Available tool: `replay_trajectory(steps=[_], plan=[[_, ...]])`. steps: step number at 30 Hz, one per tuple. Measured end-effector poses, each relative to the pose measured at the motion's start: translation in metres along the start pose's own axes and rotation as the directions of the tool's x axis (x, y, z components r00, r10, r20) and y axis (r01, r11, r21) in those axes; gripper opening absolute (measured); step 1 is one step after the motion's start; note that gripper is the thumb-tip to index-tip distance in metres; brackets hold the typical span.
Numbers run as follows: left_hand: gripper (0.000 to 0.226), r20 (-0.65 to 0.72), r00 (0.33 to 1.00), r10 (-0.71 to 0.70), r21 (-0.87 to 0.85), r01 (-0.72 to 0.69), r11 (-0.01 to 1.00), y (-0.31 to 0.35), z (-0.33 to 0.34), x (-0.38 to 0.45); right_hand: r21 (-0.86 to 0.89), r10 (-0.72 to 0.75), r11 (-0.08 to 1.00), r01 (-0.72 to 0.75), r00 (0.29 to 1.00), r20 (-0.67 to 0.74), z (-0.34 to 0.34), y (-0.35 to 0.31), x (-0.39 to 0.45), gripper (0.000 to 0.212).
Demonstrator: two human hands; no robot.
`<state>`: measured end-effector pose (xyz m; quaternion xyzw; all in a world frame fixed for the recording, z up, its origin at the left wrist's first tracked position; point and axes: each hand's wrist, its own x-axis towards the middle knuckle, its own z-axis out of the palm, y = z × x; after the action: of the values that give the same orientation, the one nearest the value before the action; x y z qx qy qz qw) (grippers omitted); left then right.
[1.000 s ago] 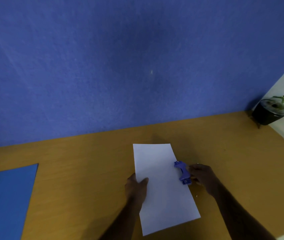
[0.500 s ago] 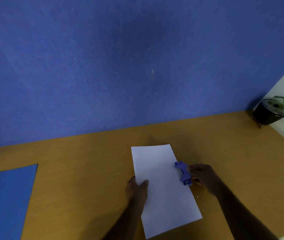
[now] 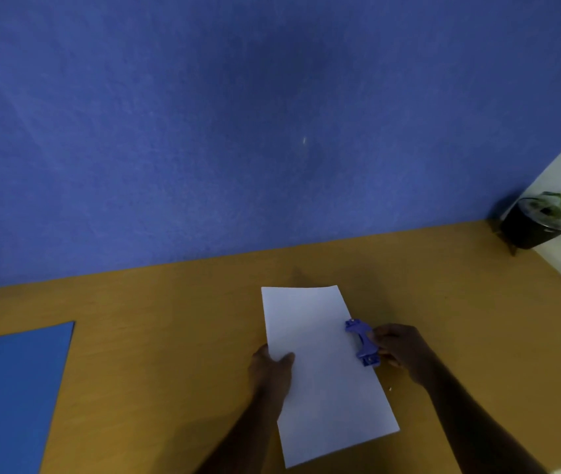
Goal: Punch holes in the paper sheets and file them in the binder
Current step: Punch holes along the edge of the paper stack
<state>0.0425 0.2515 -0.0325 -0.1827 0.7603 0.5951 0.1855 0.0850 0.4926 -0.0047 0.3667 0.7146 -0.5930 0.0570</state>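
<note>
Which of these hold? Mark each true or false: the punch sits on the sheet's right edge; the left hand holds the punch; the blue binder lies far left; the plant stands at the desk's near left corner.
1. The purple hole punch sits on the right edge of the paper sheet. True.
2. The left hand holds the punch. False: it holds the sheet's left edge; the right hand holds the punch.
3. The blue binder lies far left. True.
4. The potted plant stands near left. False: it stands at the far right corner.
</note>
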Motion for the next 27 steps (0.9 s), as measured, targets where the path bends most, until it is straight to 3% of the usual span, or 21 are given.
replay_trajectory(steps=[15,20,23,27], plan=[[0.062,0.038,0.998,-0.044,-0.044,0.046,0.998,-0.004,0.011,-0.006,0.011,-0.03,0.999,0.031,0.999,-0.021,0.002,0.002,-0.002,0.01],[0.056,-0.028,1.0,0.011,0.025,-0.01,1.0,-0.003,0.002,0.0,-0.005,-0.004,1.0,0.004,0.999,-0.041,0.001,0.002,-0.001,0.016],[0.043,-0.004,1.0,0.005,-0.006,-0.005,1.0,-0.003,-0.001,0.001,-0.024,0.006,1.0,-0.007,1.0,-0.028,0.002,0.0,-0.002,0.016],[0.041,-0.006,1.0,0.024,-0.021,-0.024,0.999,-0.003,-0.002,0.001,-0.005,0.009,1.0,-0.009,1.0,-0.025,0.002,-0.002,-0.003,0.019]])
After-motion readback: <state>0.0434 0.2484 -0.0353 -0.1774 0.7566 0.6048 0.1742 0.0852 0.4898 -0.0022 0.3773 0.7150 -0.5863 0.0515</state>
